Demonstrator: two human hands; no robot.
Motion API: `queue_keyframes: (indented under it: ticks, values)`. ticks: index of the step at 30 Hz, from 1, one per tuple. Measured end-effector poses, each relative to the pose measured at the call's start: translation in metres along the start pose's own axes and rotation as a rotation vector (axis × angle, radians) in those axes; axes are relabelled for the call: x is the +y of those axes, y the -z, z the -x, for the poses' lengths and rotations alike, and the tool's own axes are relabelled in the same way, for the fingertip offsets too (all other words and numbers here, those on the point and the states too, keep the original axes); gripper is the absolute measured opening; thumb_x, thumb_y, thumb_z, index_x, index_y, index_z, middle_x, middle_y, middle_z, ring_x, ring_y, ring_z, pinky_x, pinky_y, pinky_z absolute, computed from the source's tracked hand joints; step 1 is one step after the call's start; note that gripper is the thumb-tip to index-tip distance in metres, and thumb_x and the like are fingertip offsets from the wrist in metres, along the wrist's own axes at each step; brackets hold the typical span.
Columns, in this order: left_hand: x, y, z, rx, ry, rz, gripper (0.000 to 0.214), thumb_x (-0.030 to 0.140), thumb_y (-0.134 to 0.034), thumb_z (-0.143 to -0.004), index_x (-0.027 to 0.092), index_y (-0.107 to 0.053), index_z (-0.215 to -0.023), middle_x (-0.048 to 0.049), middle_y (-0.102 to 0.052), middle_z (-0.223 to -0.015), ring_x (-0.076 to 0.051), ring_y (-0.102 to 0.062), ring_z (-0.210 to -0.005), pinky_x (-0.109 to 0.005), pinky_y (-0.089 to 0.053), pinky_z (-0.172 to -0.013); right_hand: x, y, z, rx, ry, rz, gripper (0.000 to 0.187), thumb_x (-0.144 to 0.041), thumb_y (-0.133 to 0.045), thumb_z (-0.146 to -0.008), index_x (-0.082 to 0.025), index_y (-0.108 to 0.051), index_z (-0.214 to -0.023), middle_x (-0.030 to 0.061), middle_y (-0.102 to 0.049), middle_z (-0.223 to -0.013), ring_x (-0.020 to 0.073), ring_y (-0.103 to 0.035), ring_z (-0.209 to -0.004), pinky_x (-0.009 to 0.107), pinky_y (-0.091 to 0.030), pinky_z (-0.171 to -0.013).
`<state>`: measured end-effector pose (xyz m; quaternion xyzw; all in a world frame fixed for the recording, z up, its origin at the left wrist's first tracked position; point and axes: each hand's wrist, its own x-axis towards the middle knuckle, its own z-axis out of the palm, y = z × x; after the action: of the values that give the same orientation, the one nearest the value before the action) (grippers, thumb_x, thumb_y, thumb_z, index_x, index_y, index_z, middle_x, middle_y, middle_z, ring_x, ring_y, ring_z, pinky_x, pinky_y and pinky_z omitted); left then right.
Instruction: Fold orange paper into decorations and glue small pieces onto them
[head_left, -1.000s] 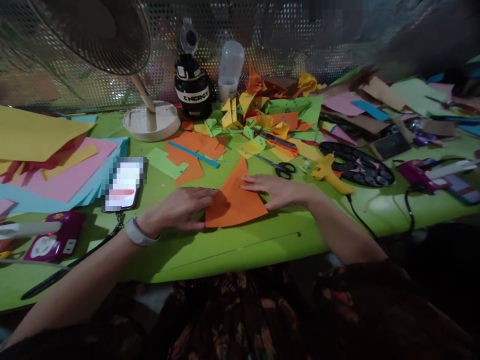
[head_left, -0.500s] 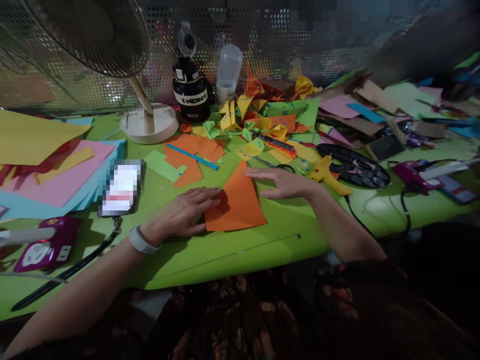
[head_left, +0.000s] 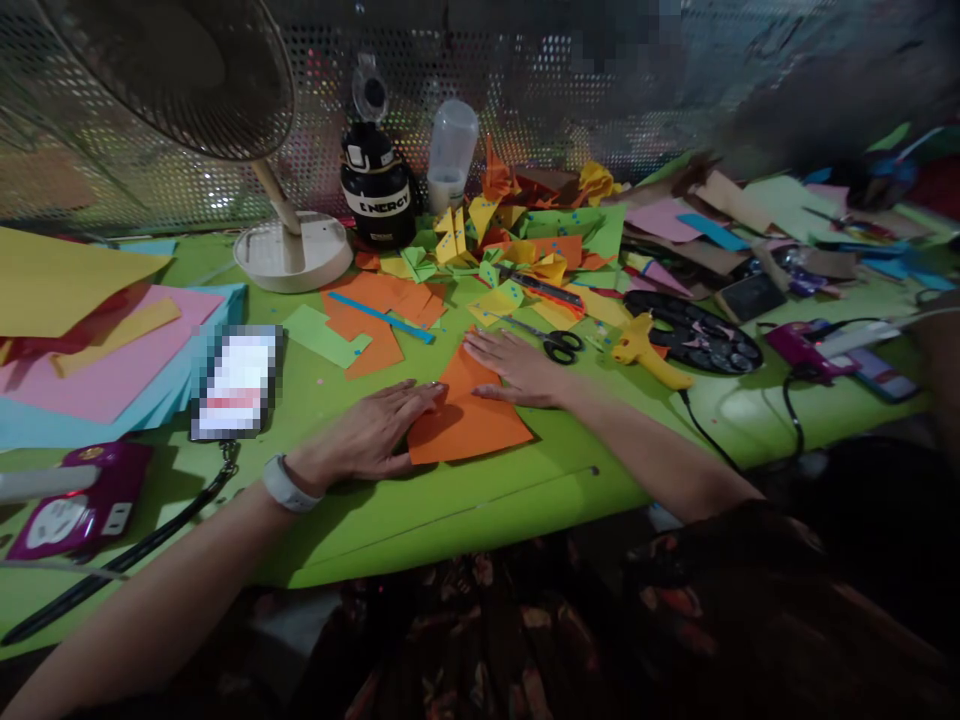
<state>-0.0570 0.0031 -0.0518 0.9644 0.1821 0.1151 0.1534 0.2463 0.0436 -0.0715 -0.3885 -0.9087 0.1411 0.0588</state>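
Note:
A folded sheet of orange paper (head_left: pixel 469 425) lies flat near the front edge of the green table (head_left: pixel 390 520), tapering toward its far end. My left hand (head_left: pixel 382 425) rests on its left edge, fingers stretched out and pointing right. Across the upper right part of the sheet lies my right hand (head_left: pixel 517 368), palm down with fingers extended, covering some of the paper. Black-handled scissors (head_left: pixel 562 346) lie just beyond my right wrist. Orange offcuts (head_left: pixel 367 345) and a blue strip (head_left: pixel 382 318) are spread beyond my left hand.
Behind are a fan (head_left: pixel 292 250), a black bottle (head_left: pixel 379 195) and folded paper pieces (head_left: pixel 457 235). A yellow glue gun (head_left: pixel 651 355) and black tray (head_left: pixel 697 335) lie right. A phone (head_left: pixel 236 385), coloured sheets (head_left: pixel 112 340) and purple socket block (head_left: pixel 86 500) occupy the left.
My right hand has moved left from beside the orange paper onto its upper right part. The scissors now show more fully. My left hand stays at the paper's left edge.

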Motion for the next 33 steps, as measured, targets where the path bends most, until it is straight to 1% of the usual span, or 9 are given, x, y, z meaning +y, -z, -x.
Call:
queue_keyframes:
  ticks: [3,6,13,18,20,24,28,31,33]
  values:
    - [-0.001,-0.001,0.002,-0.064,-0.02,-0.029,0.071,0.051,-0.048,-0.095,0.019,-0.028,-0.155,-0.0157,-0.033,-0.16,-0.03,-0.032,-0.148,-0.05,-0.024,-0.122,-0.004,0.002,0.001,0.014,0.014,0.025,0.083,-0.069,-0.033,-0.095,-0.016,-0.024,-0.158,0.0133,-0.018,-0.164,0.0293,-0.014,-0.154,0.053,-0.011,-0.124]
    - [-0.003,-0.003,0.003,-0.101,-0.049,-0.057,0.068,0.048,-0.044,-0.097,0.021,-0.028,-0.156,-0.0138,-0.023,-0.164,-0.03,-0.022,-0.152,-0.049,-0.019,-0.123,-0.009,0.005,0.0,-0.011,0.053,0.055,0.079,-0.067,-0.03,-0.097,-0.015,-0.027,-0.157,0.0131,-0.022,-0.164,0.0281,-0.011,-0.154,0.054,-0.004,-0.125]
    - [0.0,-0.001,0.001,-0.144,-0.017,-0.088,0.068,0.05,-0.045,-0.097,0.026,-0.025,-0.158,-0.0126,-0.021,-0.164,-0.031,-0.026,-0.15,-0.053,-0.021,-0.122,-0.014,0.009,-0.001,-0.066,0.109,0.06,0.083,-0.069,-0.038,-0.094,-0.016,-0.028,-0.157,0.0153,-0.021,-0.163,0.0297,-0.017,-0.153,0.056,-0.005,-0.124]
    - [-0.001,0.0,0.001,-0.151,-0.027,-0.089,0.068,0.049,-0.047,-0.096,0.025,-0.028,-0.157,-0.0139,-0.02,-0.164,-0.031,-0.024,-0.151,-0.054,-0.022,-0.122,-0.023,0.009,-0.002,-0.115,0.274,0.027,0.08,-0.064,-0.042,-0.095,-0.015,-0.029,-0.156,0.0142,-0.023,-0.163,0.0271,-0.018,-0.153,0.052,-0.005,-0.125]
    - [-0.002,0.0,0.002,-0.146,-0.031,-0.093,0.067,0.047,-0.047,-0.096,0.025,-0.028,-0.157,-0.0132,-0.02,-0.164,-0.03,-0.024,-0.151,-0.053,-0.022,-0.122,-0.019,0.007,-0.004,-0.127,0.293,0.012,0.079,-0.063,-0.045,-0.094,-0.017,-0.028,-0.157,0.013,-0.023,-0.164,0.0277,-0.018,-0.153,0.053,-0.006,-0.124]
    - [-0.003,0.002,0.001,-0.144,-0.049,-0.091,0.067,0.046,-0.048,-0.096,0.026,-0.028,-0.156,-0.0128,-0.023,-0.163,-0.029,-0.027,-0.15,-0.052,-0.024,-0.121,0.005,0.008,-0.016,-0.104,0.212,0.034,0.08,-0.066,-0.044,-0.093,-0.021,-0.027,-0.157,0.0109,-0.02,-0.164,0.0298,-0.017,-0.153,0.056,-0.005,-0.124]
    - [-0.003,0.002,0.001,-0.135,-0.038,-0.099,0.063,0.043,-0.046,-0.098,0.025,-0.029,-0.156,-0.013,-0.023,-0.163,-0.029,-0.027,-0.15,-0.052,-0.025,-0.121,0.026,0.014,-0.026,-0.061,0.088,0.047,0.081,-0.067,-0.038,-0.095,-0.017,-0.026,-0.157,0.013,-0.021,-0.164,0.0291,-0.018,-0.153,0.055,-0.005,-0.124]
    - [-0.003,0.001,0.001,-0.13,-0.034,-0.071,0.058,0.04,-0.039,-0.101,0.025,-0.03,-0.156,-0.0124,-0.024,-0.163,-0.028,-0.026,-0.15,-0.053,-0.024,-0.121,0.025,0.023,-0.016,0.01,0.031,0.0,0.077,-0.063,-0.032,-0.098,-0.012,-0.03,-0.156,0.0153,-0.02,-0.164,0.0289,-0.013,-0.154,0.055,-0.002,-0.124]
    - [-0.003,0.001,0.001,-0.111,-0.02,-0.034,0.053,0.037,-0.035,-0.103,0.026,-0.033,-0.155,-0.0106,-0.026,-0.162,-0.027,-0.027,-0.15,-0.052,-0.024,-0.122,0.018,0.032,0.001,0.078,0.031,-0.104,0.072,-0.061,-0.026,-0.1,-0.016,-0.035,-0.154,0.0114,-0.019,-0.165,0.0272,-0.01,-0.154,0.055,-0.001,-0.125]
